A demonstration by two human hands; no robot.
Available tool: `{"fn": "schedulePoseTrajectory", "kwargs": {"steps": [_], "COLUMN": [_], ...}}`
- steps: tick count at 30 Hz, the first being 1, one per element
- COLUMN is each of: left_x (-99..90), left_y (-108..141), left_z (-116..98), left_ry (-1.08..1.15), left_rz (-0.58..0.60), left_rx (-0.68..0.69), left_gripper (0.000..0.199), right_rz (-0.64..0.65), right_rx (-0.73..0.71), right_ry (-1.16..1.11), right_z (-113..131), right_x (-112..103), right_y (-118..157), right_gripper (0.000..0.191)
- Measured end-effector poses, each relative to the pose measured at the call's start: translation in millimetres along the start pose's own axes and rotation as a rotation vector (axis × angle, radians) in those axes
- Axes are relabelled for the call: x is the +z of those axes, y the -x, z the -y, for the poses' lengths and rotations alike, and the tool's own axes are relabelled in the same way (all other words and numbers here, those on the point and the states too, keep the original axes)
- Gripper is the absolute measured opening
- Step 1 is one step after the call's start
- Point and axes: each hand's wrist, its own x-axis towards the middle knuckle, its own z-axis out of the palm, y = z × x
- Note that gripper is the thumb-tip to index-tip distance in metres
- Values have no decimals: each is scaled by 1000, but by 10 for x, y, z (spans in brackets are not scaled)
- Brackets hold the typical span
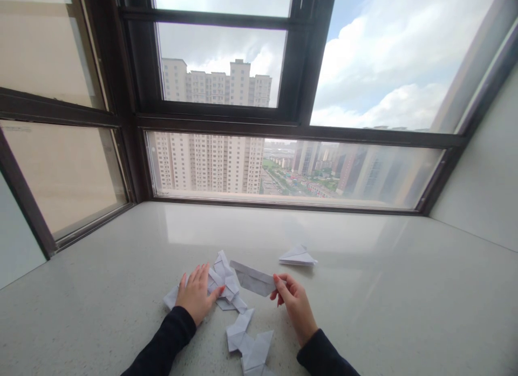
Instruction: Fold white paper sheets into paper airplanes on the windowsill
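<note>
Between the thumb and fingers of my right hand [294, 306] is a folded paper strip [253, 279], held by its right end and raised a little above the sill. My left hand [198, 294] lies with its fingers stretched over a pile of folded white paper pieces [227, 276], its thumb resting on them. Part of that pile is hidden under the hand, and one piece pokes out at its left side. Nearer to me, more folded paper pieces [253, 346] lie in a loose, overlapping line, cut off by the bottom edge of the view.
A small stack of pointed folded paper [298, 255] sits beyond my right hand. The pale speckled sill [384, 289] runs back to dark window frames [291, 136]. Tall buildings [210, 160] stand outside the glass, and a white wall [481, 149] bounds the right side.
</note>
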Motion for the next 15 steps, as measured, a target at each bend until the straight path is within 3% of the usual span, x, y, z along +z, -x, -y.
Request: {"fn": "schedulePoseTrajectory", "kwargs": {"steps": [8,15], "left_x": [-82,-63], "left_y": [-13,-59], "left_z": [-57,-25], "left_ry": [159,371], "left_rz": [-24,-155], "left_rx": [-8,8], "left_gripper": [49,38], "right_rz": [-25,-14], "right_rx": [-3,5], "right_ry": [-12,-8], "right_z": [17,30], "right_x": [19,26], "right_y": [23,35], "right_gripper": [42,40]}}
